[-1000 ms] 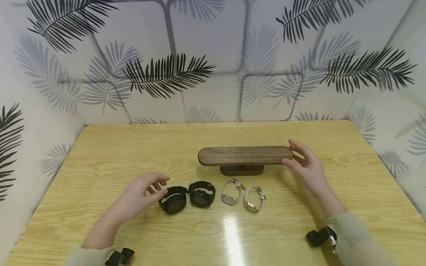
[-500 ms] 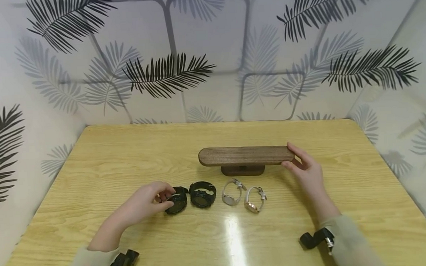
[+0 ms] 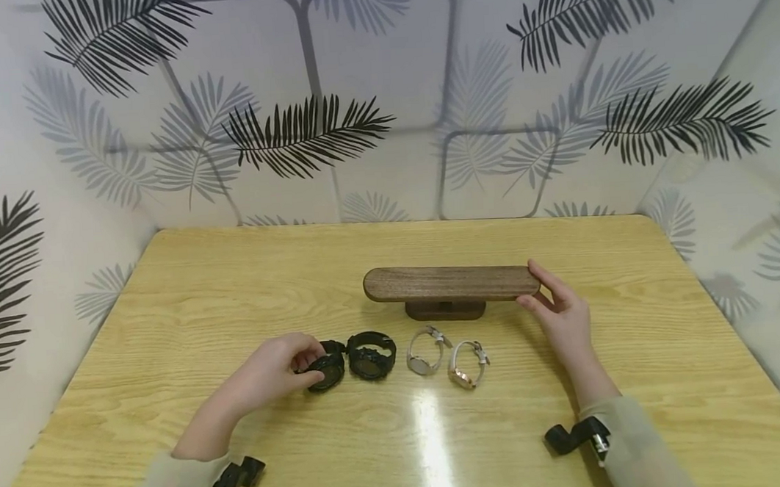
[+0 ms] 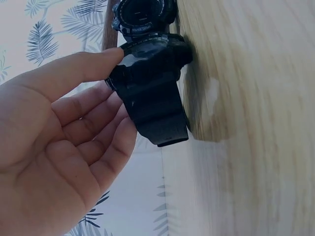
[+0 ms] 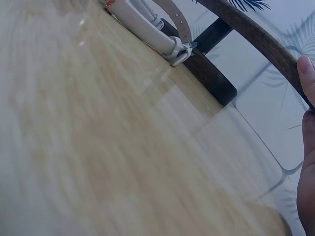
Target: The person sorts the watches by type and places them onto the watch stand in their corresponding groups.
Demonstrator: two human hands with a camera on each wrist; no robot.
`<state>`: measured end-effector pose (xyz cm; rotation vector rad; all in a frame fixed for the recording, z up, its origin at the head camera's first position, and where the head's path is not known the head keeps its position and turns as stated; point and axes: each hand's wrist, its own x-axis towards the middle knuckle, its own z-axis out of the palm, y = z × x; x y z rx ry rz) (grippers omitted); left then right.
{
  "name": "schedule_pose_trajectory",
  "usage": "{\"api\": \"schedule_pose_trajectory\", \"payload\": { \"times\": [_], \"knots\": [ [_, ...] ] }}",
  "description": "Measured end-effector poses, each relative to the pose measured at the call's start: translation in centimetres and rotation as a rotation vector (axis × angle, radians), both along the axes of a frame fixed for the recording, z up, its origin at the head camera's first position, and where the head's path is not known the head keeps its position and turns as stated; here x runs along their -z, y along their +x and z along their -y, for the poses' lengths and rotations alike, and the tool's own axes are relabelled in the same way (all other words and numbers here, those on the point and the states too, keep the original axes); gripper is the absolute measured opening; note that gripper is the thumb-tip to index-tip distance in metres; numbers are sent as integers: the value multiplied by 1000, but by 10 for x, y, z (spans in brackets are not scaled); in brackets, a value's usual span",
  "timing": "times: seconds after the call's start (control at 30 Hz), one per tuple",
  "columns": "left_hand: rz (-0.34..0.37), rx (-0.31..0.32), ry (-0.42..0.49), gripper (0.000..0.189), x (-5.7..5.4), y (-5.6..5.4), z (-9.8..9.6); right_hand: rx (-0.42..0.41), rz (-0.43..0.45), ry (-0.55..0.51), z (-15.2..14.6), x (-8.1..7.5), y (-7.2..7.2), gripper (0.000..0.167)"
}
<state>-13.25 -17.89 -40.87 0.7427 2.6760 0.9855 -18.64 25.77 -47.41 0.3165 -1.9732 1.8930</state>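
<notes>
My left hand [image 3: 279,368] pinches the leftmost black watch [image 3: 331,371] between thumb and fingers. In the left wrist view the thumb lies on the case of this black watch [image 4: 147,73], and its strap hangs down beside the fingertips. A second black watch [image 3: 373,363] stands just to the right of it. My right hand [image 3: 566,319] grips the right end of a dark wooden watch stand [image 3: 448,283], thumb at the front edge and fingers at the far side. In the right wrist view only part of the right hand [image 5: 309,147] shows at the edge.
Two light-strapped watches, a silvery one [image 3: 423,361] and a white one with a rose-gold case [image 3: 463,376], stand in front of the watch stand's base [image 3: 445,312]. Everything is on a wooden table [image 3: 246,280] by a leaf-patterned wall [image 3: 386,177].
My left hand has moved right and slightly down onto the leftmost black watch and taken hold of it. My right hand has closed on the stand's end, which has barely moved.
</notes>
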Motion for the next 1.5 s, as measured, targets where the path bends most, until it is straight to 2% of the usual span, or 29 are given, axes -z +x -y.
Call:
{"api": "schedule_pose_trajectory", "payload": {
  "times": [0.2, 0.37, 0.43, 0.6, 0.67, 0.77, 0.93, 1.03, 1.17, 1.5],
  "knots": [
    [10, -66, 2, 14, -1, -1, -2, -1, 2, -30, 0, -1, -1, 53],
    [-6, -139, 34, 16, -6, -8, -1, 6, 16, -28, -1, -3, -3, 53],
    [-20, -178, 71, 17, -9, -12, -1, 10, 22, -26, -1, -3, -3, 53],
    [-53, -328, 174, 19, -12, -27, -10, 15, 23, -32, -2, -2, -3, 53],
    [-30, -399, 228, 22, -13, -33, -16, 14, 23, -33, -2, -2, -2, 53],
    [53, -492, 328, 28, -13, -41, -25, 7, 25, -39, -3, -1, -1, 53],
    [202, -593, 545, 33, -7, -53, -37, 6, 38, -32, -2, 0, 2, 52],
    [261, -625, 656, 32, -4, -58, -44, 4, 41, -23, -2, 0, 3, 52],
    [318, -637, 747, 32, -4, -62, -53, 8, 41, -26, -1, -1, 3, 52],
    [377, -614, 772, 35, -5, -63, -66, 12, 41, -42, 2, -1, 0, 51]
  ]
}}
